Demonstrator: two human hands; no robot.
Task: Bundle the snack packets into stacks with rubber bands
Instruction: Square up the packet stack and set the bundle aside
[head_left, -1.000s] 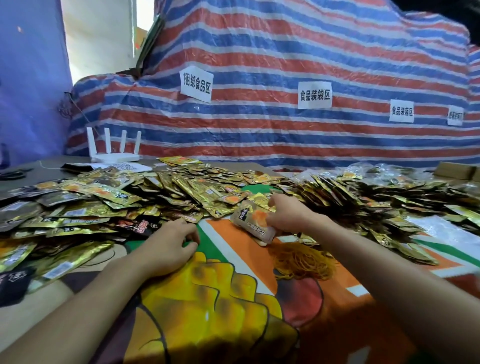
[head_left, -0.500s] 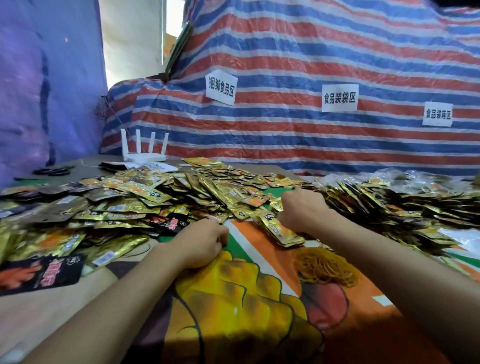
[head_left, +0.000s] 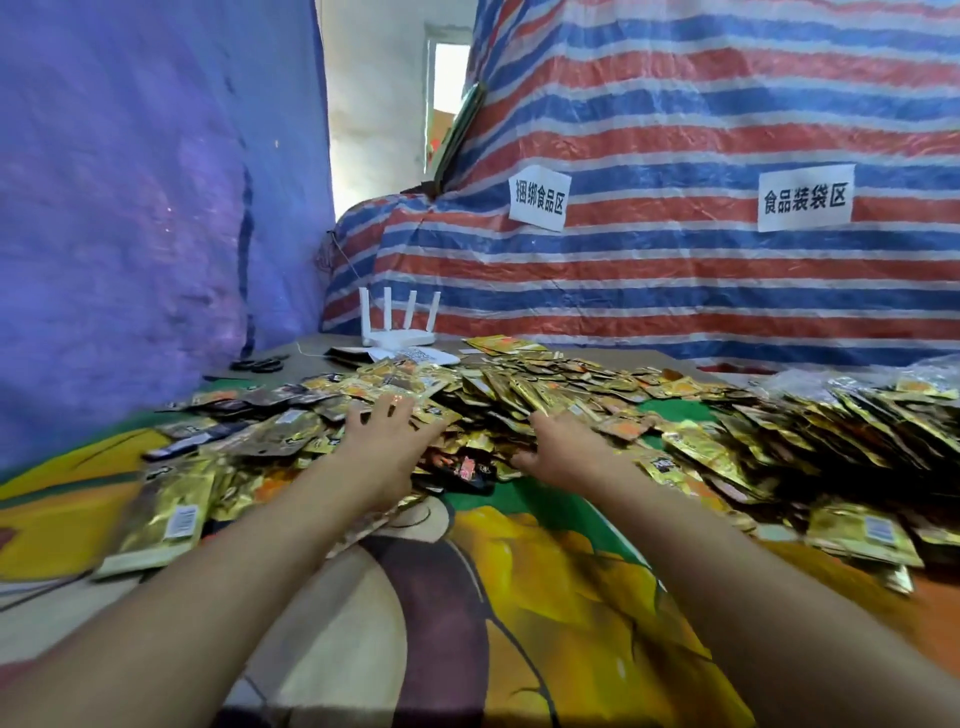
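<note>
Gathering snack packets (head_left: 519, 389) from the heap.
The left hand (head_left: 387, 434) is laid flat, fingers spread; the right hand (head_left: 558, 449) is half buried, so its grip cannot be told. A handful likely needs squaring next.

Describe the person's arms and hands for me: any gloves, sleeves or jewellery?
The left hand and right hand are both bare: no gloves, rings or bracelets show. The forearms are bare too, with no sleeve, watch or strap in view down to the picture's edge.
</note>
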